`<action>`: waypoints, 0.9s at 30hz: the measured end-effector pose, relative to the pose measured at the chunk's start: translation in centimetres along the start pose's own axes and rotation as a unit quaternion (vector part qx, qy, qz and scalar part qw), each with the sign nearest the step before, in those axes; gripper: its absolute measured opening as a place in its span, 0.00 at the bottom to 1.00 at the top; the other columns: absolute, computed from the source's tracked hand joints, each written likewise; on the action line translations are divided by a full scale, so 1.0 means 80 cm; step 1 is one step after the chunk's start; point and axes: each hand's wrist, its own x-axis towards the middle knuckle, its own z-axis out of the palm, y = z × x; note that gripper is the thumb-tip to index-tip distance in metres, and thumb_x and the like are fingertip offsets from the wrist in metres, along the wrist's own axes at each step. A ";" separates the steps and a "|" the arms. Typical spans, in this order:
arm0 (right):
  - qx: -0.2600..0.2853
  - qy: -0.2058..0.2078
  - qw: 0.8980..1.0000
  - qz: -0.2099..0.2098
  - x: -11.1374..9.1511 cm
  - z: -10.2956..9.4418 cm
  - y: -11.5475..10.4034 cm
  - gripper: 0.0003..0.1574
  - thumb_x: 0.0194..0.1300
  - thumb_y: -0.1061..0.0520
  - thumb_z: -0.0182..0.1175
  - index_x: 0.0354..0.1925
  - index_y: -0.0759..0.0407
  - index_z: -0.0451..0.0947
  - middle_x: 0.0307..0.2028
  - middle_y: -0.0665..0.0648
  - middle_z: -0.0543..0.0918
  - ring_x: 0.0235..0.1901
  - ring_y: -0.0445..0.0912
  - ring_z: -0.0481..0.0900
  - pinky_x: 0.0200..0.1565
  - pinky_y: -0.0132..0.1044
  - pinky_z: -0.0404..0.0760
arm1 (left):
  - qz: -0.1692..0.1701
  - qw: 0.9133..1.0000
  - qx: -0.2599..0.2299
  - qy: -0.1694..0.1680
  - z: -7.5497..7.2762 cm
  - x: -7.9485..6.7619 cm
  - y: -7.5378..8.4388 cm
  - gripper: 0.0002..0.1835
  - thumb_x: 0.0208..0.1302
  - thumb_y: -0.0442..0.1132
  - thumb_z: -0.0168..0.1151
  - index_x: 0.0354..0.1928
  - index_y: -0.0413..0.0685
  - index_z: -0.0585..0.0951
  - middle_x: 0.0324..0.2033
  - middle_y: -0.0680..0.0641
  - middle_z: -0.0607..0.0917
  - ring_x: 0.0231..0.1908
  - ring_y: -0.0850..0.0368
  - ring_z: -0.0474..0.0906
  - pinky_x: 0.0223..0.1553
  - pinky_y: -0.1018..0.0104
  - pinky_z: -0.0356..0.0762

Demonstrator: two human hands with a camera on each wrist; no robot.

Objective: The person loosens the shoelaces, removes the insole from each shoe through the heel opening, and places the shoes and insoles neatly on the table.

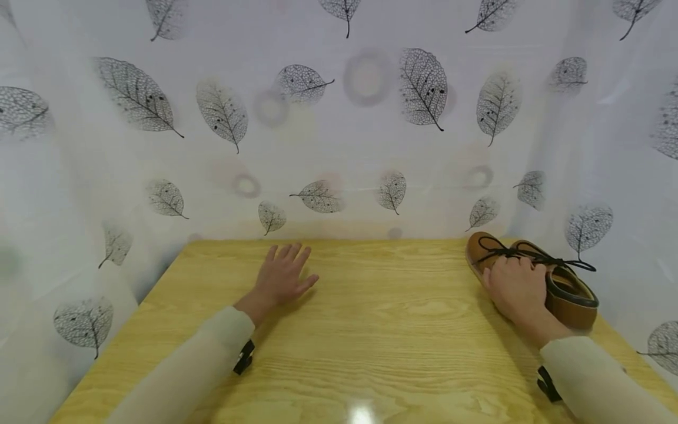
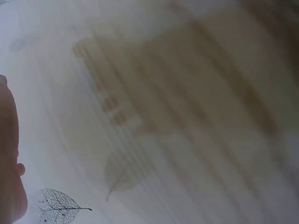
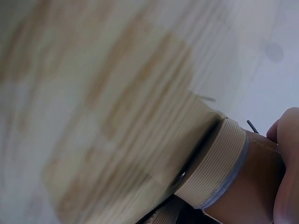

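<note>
A pair of brown lace-up shoes (image 1: 574, 312) with black laces and dark-trimmed openings is at the table's far right, toes pointing away. My right hand (image 1: 516, 288) grips them from above, fingers over the laced part; it hides much of the nearer shoe's side. The right wrist view shows a brown upper (image 3: 250, 182) with a ribbed tan sole edge (image 3: 217, 163), and part of another ribbed sole below it. My left hand (image 1: 281, 277) is over the left of the table, fingers straight and spread, holding nothing. Its edge (image 2: 9, 154) shows in the left wrist view.
The light wood-grain table (image 1: 371, 330) spreads out below both hands. A pale curtain (image 1: 349, 147) printed with dark leaf skeletons hangs behind it and along both sides. Each sleeved wrist carries a black strap. A bright reflection lies near the front edge.
</note>
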 end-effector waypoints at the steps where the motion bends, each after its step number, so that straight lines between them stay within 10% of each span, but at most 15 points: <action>1: -0.001 0.008 1.000 -0.004 0.000 0.001 0.000 0.28 0.69 0.48 0.54 0.26 0.73 0.71 0.28 0.77 0.76 0.32 0.70 0.74 0.36 0.68 0.68 | 0.004 1.000 0.006 0.001 0.000 0.001 0.003 0.40 0.69 0.68 0.47 0.74 0.50 0.65 0.70 0.40 0.69 0.69 0.40 0.66 0.69 0.38 0.58; 27: -0.005 0.147 0.985 -0.093 -0.002 0.009 -0.004 0.27 0.64 0.50 0.58 0.15 0.61 0.61 0.15 0.62 0.69 0.20 0.60 0.68 0.24 0.53 0.66 | 0.077 0.995 0.059 -0.016 -0.011 0.003 0.053 0.39 0.71 0.67 0.45 0.74 0.50 0.65 0.72 0.43 0.67 0.71 0.44 0.65 0.70 0.42 0.59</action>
